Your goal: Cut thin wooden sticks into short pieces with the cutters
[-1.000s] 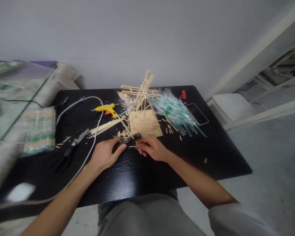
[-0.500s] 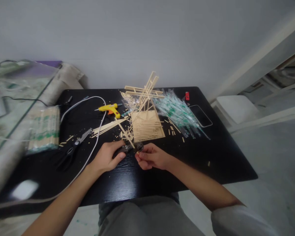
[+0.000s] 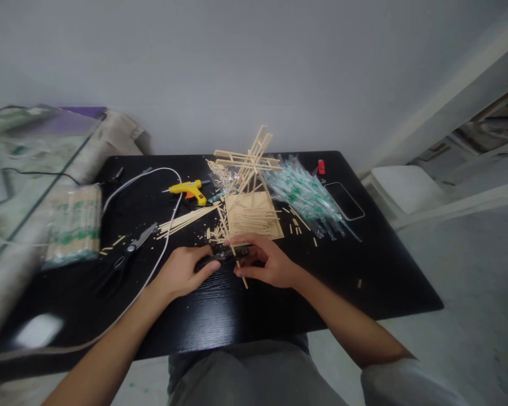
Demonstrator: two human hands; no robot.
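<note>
My left hand [image 3: 189, 273] is closed on a dark hand tool that looks like pliers [image 3: 225, 255], its head pointing right. Between the thumb and fingers of my right hand [image 3: 267, 260] is a thin wooden stick [image 3: 235, 255], slanting across the tool's head with its near end over the table edge side. Just beyond my hands lies a square wooden stick panel [image 3: 254, 221] with loose sticks on it. A tower-like frame of glued sticks [image 3: 254, 160] rises at its back. Exactly how the tool's jaws meet the stick is hard to see.
A yellow glue gun [image 3: 188, 190] lies back left, near a white cable [image 3: 168, 242]. Scissors [image 3: 131, 248] and a bagged stick bundle [image 3: 74, 223] are to the left. Plastic-wrapped sticks [image 3: 307, 194], a phone [image 3: 345, 201] and a red object [image 3: 321, 167] lie right.
My right hand has shifted up along the stick and its fingers have spread. The stick has slid toward me, so its near end now sticks out below the hand. The left hand stays put.
</note>
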